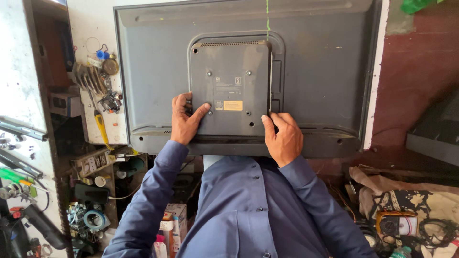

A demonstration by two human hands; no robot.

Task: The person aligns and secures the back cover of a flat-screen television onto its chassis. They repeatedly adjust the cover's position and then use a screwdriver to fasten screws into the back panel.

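- Where the view begins, closest to the camera, a blue buttoned shirt (pixel 248 210) fills the lower middle, its two sleeves reaching up toward a television.
- To the lower left of the shirt stand small cartons (pixel 173 220), and a roll of tape (pixel 95 220) lies among clutter on shelves.
- To the lower right, crumpled cloth (pixel 406 196) and a yellow-edged meter (pixel 396 224) lie in a heap.
- Further up, the left hand (pixel 185 119) grips the left edge of the raised back cover (pixel 230 88), its thumb lying across the cover's face and its fingers curled round the side.
- Across from it, the right hand (pixel 283 136) grasps the cover's lower right corner, thumb on the face, fingers hooked into the recess beside it.
- That cover sits at the middle of the grey television back (pixel 325 71), which stands upright, facing the camera, against the wall.
- Left of the television, a power strip (pixel 93 163) sits on a shelf, and above it a yellow-handled screwdriver (pixel 101 126) and other tools hang on a white board (pixel 93 19).
- Right of the television, a reddish wall (pixel 416 62) shows behind.
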